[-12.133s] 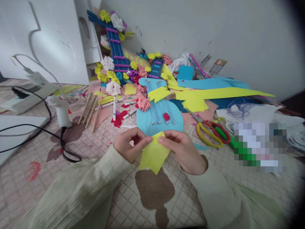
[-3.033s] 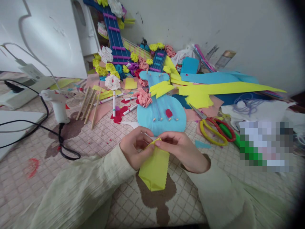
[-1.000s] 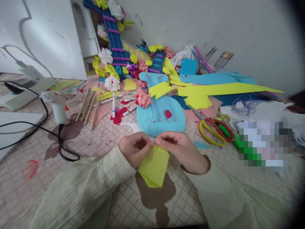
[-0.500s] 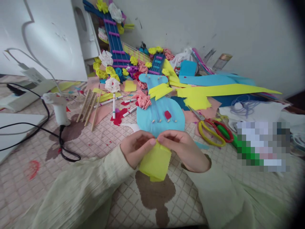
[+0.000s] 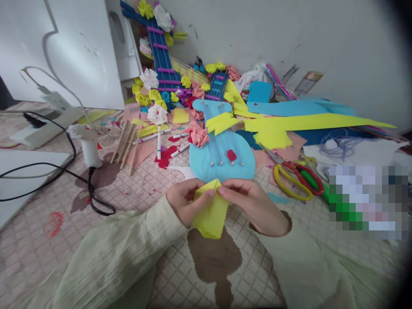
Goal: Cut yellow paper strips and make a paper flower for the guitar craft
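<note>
A piece of yellow paper (image 5: 210, 219) is held up in the middle, over the table (image 5: 172, 274) and close to the person. It has a fold near the top, and its right edge is zigzag. The left hand (image 5: 185, 199) holds its left side, with the thumb pressed flat on the front. The right hand (image 5: 254, 204) pinches the top right edge between thumb and finger. The fingers of both hands are closed on the paper, and the two thumbs are near each other. Below the paper there is a big brown patch (image 5: 214, 255) on the cloth.

Just past the hands lies a light blue guitar (image 5: 223, 150) with strings and a red spot (image 5: 231, 155). Yellow strips (image 5: 222, 123) go across its neck, and a pink flower (image 5: 198, 135) sits on its left side.

To the right are scissors (image 5: 279, 161) with one yellow and one red handle. To the left are some markers (image 5: 159, 143), wooden sticks (image 5: 135, 150) and a white glue gun (image 5: 88, 143) with a black cord. At the back, a dark blue guitar (image 5: 162, 58) leans among lots of crumpled paper flowers (image 5: 157, 114).
</note>
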The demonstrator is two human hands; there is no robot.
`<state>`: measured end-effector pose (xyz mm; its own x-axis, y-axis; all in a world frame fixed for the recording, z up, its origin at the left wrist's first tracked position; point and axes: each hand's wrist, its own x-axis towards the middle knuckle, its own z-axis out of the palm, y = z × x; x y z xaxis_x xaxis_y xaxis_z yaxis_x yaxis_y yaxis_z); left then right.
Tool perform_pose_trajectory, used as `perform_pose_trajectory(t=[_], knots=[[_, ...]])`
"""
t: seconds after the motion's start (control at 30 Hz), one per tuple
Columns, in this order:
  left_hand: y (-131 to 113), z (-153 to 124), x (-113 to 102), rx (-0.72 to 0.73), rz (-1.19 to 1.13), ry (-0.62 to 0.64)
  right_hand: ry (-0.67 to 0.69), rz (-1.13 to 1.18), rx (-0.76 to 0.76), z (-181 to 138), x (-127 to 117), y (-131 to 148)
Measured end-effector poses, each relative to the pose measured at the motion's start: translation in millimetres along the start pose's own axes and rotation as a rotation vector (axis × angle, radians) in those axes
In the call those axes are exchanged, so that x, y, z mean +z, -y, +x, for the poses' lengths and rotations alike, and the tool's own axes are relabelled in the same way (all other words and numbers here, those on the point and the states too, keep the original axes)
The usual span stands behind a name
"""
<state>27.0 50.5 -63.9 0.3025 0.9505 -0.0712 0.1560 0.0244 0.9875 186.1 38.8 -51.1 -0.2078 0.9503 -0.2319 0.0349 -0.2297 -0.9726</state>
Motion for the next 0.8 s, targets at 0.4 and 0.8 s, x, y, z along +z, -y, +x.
perform_pose_trajectory(t=[0.4, 0.8], knots=[[5.5, -0.9, 0.5, -0.005, 0.058, 0.037, 0.001, 0.031, -0.005, 0.9, 2.5, -0.7], [8.1, -2.2, 0.1, 0.008, 0.122, 0.044, -0.081, 0.021, -0.04, 0.4, 4.2, -6.1]])
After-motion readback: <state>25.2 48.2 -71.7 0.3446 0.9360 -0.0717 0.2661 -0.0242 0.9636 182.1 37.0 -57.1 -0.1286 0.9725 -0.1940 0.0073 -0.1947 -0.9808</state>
